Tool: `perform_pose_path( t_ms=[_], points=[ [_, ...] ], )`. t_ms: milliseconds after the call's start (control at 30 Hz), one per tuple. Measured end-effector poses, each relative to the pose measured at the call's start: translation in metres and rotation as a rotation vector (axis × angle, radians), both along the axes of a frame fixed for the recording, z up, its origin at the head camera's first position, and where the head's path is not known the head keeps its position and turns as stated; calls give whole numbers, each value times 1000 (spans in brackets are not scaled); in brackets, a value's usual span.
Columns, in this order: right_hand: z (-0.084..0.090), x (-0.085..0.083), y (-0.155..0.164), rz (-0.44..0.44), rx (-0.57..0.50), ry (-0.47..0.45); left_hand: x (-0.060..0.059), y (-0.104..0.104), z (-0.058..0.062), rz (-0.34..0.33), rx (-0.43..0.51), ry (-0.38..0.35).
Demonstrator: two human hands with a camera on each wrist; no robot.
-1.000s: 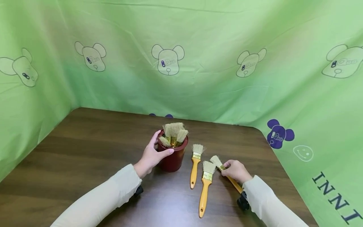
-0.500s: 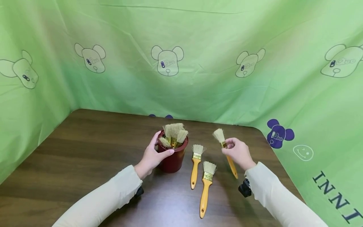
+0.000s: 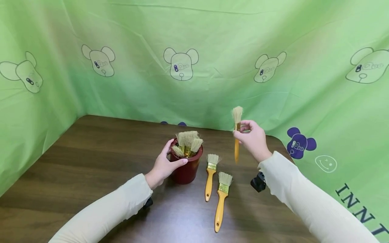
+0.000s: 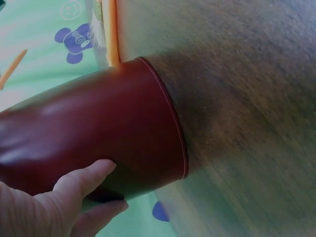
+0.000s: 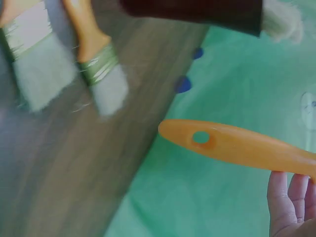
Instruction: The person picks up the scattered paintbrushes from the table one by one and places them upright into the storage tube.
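My left hand (image 3: 164, 167) grips the dark red round pot (image 3: 185, 172) by its upper side, thumb on the near wall below the rim. Several paintbrushes (image 3: 187, 139) stand in it with their pale bristles up. Above the table at the right, my right hand (image 3: 253, 137) pinches a paintbrush (image 3: 236, 145) near its metal band. That brush is upright, bristles at the top, and its orange handle (image 5: 232, 144) hangs free in the right wrist view. In the left wrist view the pot's smooth wall (image 4: 113, 123) fills much of the picture, with fingers of my left hand (image 4: 64, 202) against it.
Two more paintbrushes lie right of the pot, a smaller one (image 3: 209, 177) and a larger one (image 3: 223, 202), bristles pointing away. They lie on a dark wood table (image 3: 121, 152). A green printed cloth (image 3: 212, 87) hangs behind and along the sides.
My right hand has lifted the paintbrush off the table, up and away from me, and turned it from slanted to upright. The left hand and the pot have stayed in place.
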State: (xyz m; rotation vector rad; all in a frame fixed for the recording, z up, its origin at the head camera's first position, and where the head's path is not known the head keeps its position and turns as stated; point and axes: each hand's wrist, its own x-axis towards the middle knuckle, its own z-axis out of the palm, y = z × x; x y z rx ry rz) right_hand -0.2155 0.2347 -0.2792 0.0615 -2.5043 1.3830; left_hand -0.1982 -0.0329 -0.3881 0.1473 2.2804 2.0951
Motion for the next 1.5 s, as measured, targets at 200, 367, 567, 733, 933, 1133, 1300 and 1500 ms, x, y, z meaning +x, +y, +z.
perform_pose_path(
  t_ms=[200,367,567,733,933,1133,1300,1500],
  points=[
    [18,-3,-31,50,-60,21,0,1,0,-2,-9,1],
    [24,-5,-59,107,-94,24,-1,1,-1,-5,-1,16],
    [26,-5,-88,116,-146,25,0,4,0,-5,-16,52],
    [25,-2,-108,61,-271,34,1,5,2,-8,-6,58],
    [19,1,-120,25,-363,70,0,4,2,-9,-7,43],
    [7,5,-128,-3,-376,67,-1,-1,2,-21,21,-4],
    [-3,8,-130,0,-344,71,-2,-3,4,-36,43,-38],
    [-14,12,-127,-9,-312,44,-2,-4,3,-38,40,-48]
  ],
)
